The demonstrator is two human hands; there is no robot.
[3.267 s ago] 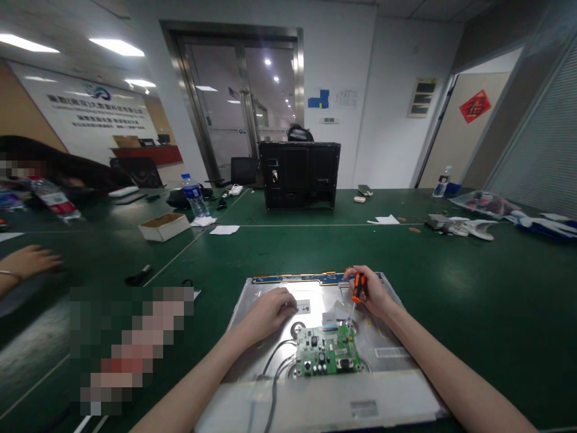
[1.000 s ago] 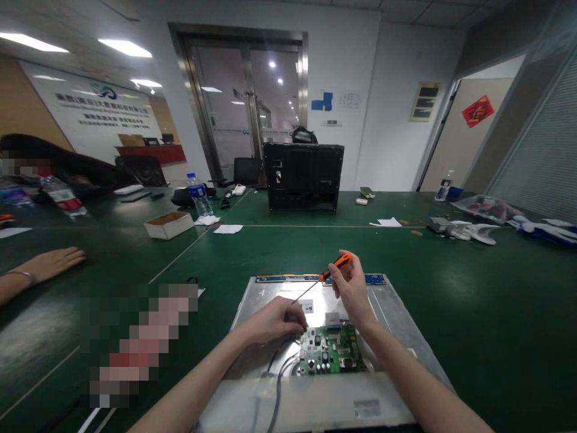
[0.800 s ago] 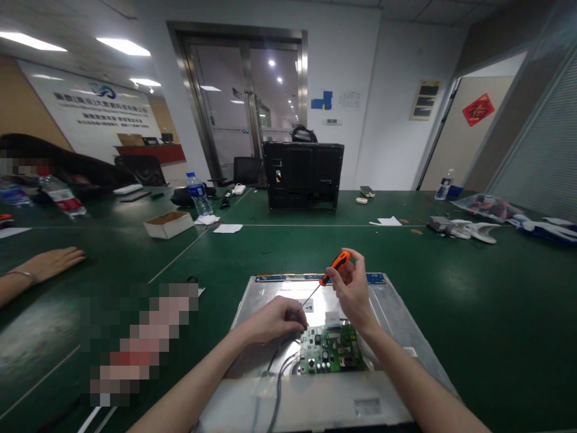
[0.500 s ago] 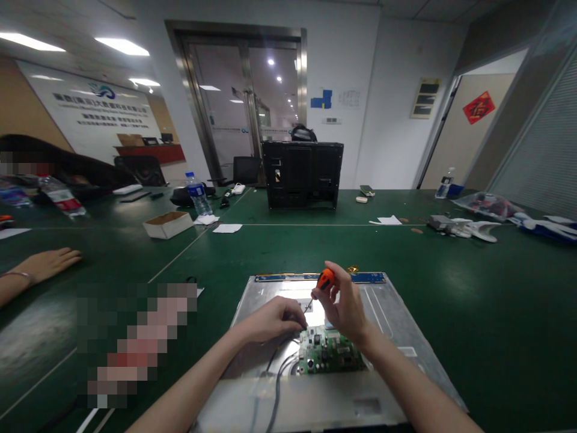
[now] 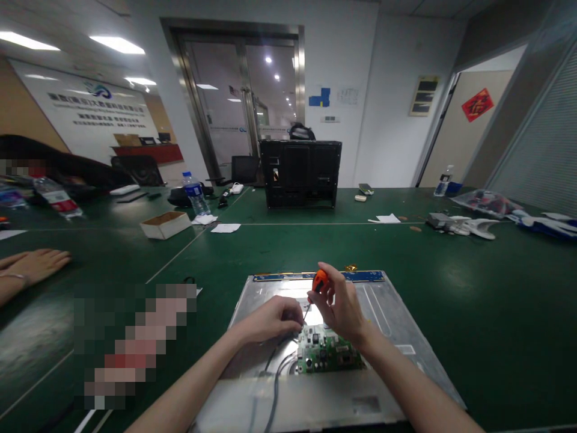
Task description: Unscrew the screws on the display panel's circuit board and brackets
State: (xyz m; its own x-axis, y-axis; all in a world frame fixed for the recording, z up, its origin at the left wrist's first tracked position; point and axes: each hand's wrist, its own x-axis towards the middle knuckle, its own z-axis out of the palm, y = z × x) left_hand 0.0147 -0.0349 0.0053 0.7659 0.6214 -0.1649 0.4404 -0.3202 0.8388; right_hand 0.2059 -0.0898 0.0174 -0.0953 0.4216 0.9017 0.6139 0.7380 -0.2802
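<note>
A silver monitor back panel [image 5: 396, 325] lies flat on the green table in front of me. A small green circuit board [image 5: 329, 356] sits on its middle, with grey cables [image 5: 276, 373] running toward me. My right hand [image 5: 340, 307] grips an orange-handled screwdriver [image 5: 319, 281], its thin shaft pointing down at the board's upper left corner. My left hand [image 5: 270, 319] rests on the panel just left of the board, fingers curled and pinched at that same corner; what they pinch is too small to see.
A black monitor shell [image 5: 300, 174] stands upright at the table's far side. A cardboard box [image 5: 164, 225], a water bottle [image 5: 195, 193] and papers lie at the left back. Plastic parts [image 5: 464, 225] lie at the right. Another person's hand [image 5: 33, 264] rests on the table at left.
My right hand swung the screwdriver from a raised, tilted hold down to the board's upper left corner. My left hand moved from the panel to that corner and stayed.
</note>
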